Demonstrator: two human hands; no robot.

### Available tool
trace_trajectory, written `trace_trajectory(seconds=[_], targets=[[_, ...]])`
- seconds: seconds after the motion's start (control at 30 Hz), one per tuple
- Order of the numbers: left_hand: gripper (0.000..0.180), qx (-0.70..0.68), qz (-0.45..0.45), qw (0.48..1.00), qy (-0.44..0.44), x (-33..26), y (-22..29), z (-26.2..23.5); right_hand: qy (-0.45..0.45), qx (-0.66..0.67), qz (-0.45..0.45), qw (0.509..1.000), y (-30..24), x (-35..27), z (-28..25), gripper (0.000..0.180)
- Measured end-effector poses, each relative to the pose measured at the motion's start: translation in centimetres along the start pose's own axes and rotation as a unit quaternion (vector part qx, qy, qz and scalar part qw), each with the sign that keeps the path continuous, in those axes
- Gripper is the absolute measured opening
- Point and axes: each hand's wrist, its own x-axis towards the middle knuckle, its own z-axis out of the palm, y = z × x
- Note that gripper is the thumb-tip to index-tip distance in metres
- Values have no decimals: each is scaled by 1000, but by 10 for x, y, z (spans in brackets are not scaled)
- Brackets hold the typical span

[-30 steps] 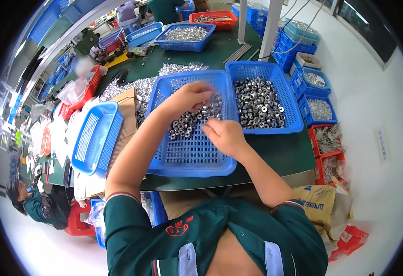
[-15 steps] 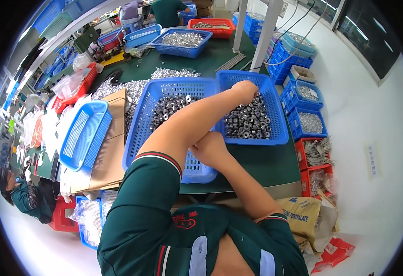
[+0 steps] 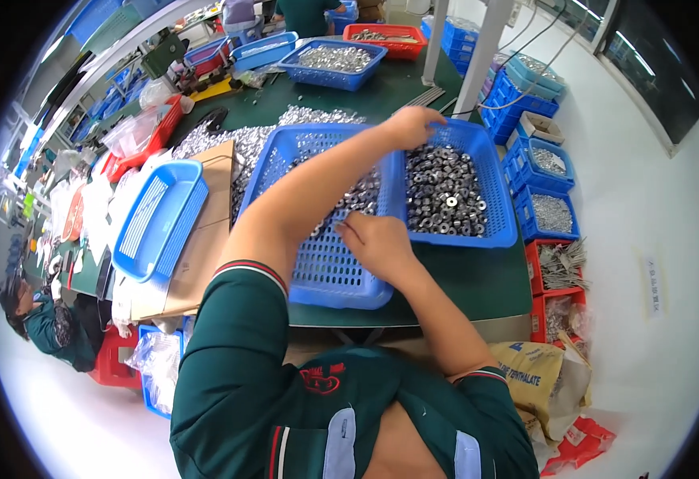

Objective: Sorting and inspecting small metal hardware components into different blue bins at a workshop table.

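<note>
My left arm reaches across my right one, and my left hand (image 3: 413, 128) is over the far left part of the right blue basket (image 3: 503, 214), its fingers extended and slightly apart. That basket holds a heap of small dark metal rings (image 3: 445, 191), one brighter than the others. My right hand (image 3: 379, 246) hovers over the near part of the left blue basket (image 3: 305, 291), thumb and forefinger drawn together; what they pinch is too small to name. Similar metal pieces (image 3: 361, 199) lie in the left basket, partly hidden under my left forearm.
Loose shiny metal parts (image 3: 246, 144) are piled behind the left basket. A blue tray (image 3: 158, 219) rests on cardboard (image 3: 214, 215) at left. A white post (image 3: 481, 60) rises behind the right basket. Stacked crates (image 3: 553, 211) line the right side. A co-worker (image 3: 50, 327) sits far left.
My left hand has drawn up and away from the rings, toward the right basket's far left rim. My right hand's fingertips now show from under the left arm. The whole view has shifted slightly.
</note>
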Motion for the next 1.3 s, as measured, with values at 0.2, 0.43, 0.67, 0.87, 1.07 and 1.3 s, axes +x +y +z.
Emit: trace_trajectory(seconds=[0.2, 0.43, 0.67, 0.87, 1.07, 1.3], targets=[[20, -113, -105, 984, 93, -94, 28, -82, 118, 254, 101, 955, 5, -3, -5, 22], [20, -64, -167, 981, -80, -200, 25, -49, 97, 428, 151, 886, 12, -2, -3, 22], [44, 81, -147, 978, -128, -205, 24, -9, 97, 417, 149, 891, 7, -4, 0, 22], [42, 139, -167, 959, -183, -191, 36, -4, 90, 391, 151, 903, 7, -3, 0, 22], [35, 86, -148, 971, -168, -202, 16, -6, 85, 348, 149, 922, 5, -2, 2, 22], [26, 19, -162, 969, -183, -200, -1, -30, 89, 340, 155, 923, 3, -1, 1, 20]])
